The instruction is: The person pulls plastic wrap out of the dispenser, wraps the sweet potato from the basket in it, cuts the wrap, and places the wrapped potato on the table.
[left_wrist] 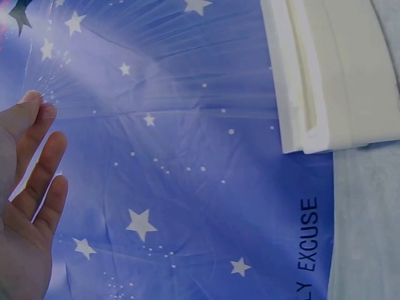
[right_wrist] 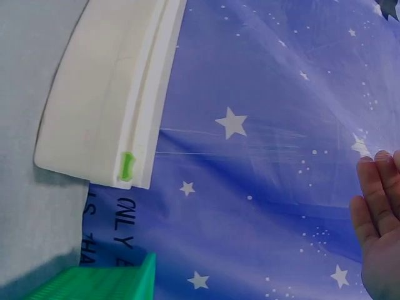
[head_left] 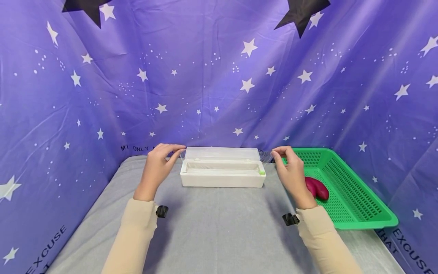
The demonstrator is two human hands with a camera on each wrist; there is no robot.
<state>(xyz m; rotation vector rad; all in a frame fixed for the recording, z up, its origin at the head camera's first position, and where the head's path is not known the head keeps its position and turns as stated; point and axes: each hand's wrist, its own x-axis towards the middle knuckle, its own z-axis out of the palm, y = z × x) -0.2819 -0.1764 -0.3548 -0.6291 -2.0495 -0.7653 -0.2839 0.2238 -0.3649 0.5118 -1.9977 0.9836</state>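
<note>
A long white cling film dispenser (head_left: pixel 222 180) sits on the grey cloth, its clear lid (head_left: pixel 222 153) raised at the back. A small green slider (right_wrist: pixel 127 166) is at the right end of its slot. My left hand (head_left: pixel 158 167) pinches one corner of the clear cling film (left_wrist: pixel 69 75) between thumb and forefinger, left of and above the dispenser. On the other side, my right hand (head_left: pixel 291 171) pinches the opposite corner. The film stretches up from the dispenser, creased toward each hand; its transparency hides most of its outline.
A green perforated basket (head_left: pixel 362 186) stands at the right, near my right forearm, with dark pink rounded things (head_left: pixel 319 189) inside. A purple star-patterned curtain (head_left: pixel 219 76) hangs behind and on both sides. Grey cloth (head_left: pixel 219 228) covers the table.
</note>
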